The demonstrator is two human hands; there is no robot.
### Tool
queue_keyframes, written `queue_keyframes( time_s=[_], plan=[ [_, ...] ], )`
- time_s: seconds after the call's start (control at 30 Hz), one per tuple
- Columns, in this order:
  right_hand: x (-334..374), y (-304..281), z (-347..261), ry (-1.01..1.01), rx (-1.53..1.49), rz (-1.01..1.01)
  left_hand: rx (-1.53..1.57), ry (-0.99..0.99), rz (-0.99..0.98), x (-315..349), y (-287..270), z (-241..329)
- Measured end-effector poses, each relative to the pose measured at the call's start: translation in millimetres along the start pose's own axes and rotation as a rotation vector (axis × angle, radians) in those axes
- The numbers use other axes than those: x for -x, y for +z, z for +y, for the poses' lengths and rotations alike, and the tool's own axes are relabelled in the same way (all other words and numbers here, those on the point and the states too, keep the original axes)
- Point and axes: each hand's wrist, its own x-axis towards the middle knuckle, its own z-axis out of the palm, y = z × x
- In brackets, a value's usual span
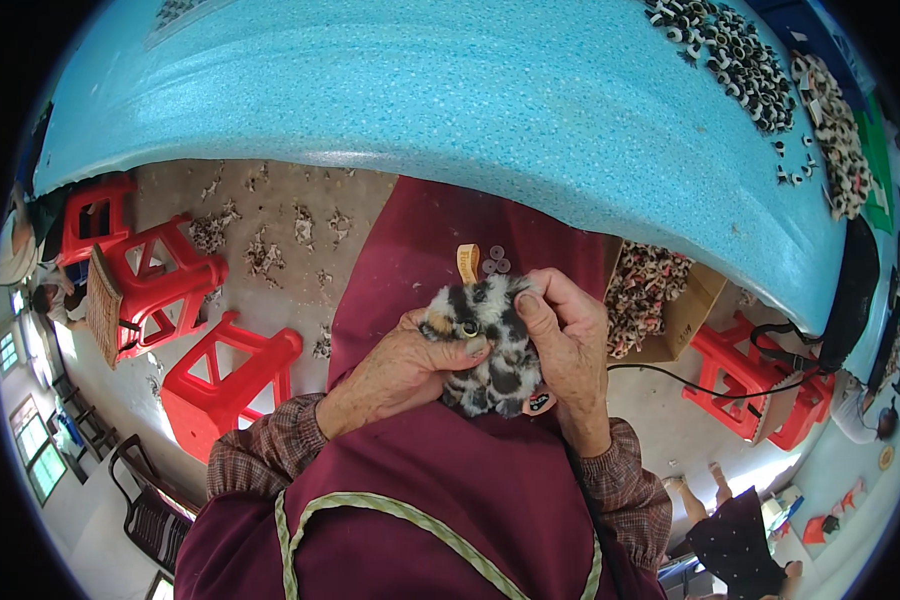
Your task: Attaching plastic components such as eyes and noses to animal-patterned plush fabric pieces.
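Both hands hold a small black, white and grey plush piece (492, 380) over my lap. My left hand (390, 368) grips its left side, the thumb pressed on the fur beside a round yellowish eye (470, 329). At the upper right edge, my right hand (575, 345) pinches the fur between thumb and fingers. A yellow ribbon tag (468, 263) stands up from the top of the plush. Several small clear discs (496, 262) lie on my maroon apron (400, 250) just beyond it. Low on the plush, a pinkish patch with a dark mark shows near my right palm.
A blue speckled table (420, 110) curves across the front, with a heap of small black-and-white parts (730, 60) and a pile of plush pieces (832, 135) at its right. A cardboard box (695, 310) of furry pieces stands at right. Red stools (225, 380) flank me; scraps litter the floor.
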Motion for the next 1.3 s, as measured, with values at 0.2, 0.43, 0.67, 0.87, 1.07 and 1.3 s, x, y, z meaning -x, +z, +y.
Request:
queue_keyframes(
  time_s=[0.2,0.43,0.67,0.87,1.07,1.3],
  plan=[
    [2,4,-8,-0.012,0.066,0.052,0.102,-0.088,-0.074,-1,-4,1],
    [8,15,4,0.169,-0.115,0.026,0.070,-0.036,-0.056,2,-12,1],
    [10,-15,27,0.049,0.255,-0.231,-0.048,0.036,0.143,21,-24,6],
    [-15,-55,-17,-0.052,0.382,-0.198,-0.090,0.104,0.239,15,-33,7],
    [-45,-103,-117,-0.291,0.399,0.226,-0.083,0.153,0.190,15,-33,5],
    [-131,-158,-105,-0.628,0.820,0.507,-0.072,0.128,0.194,13,-29,7]
  ],
)
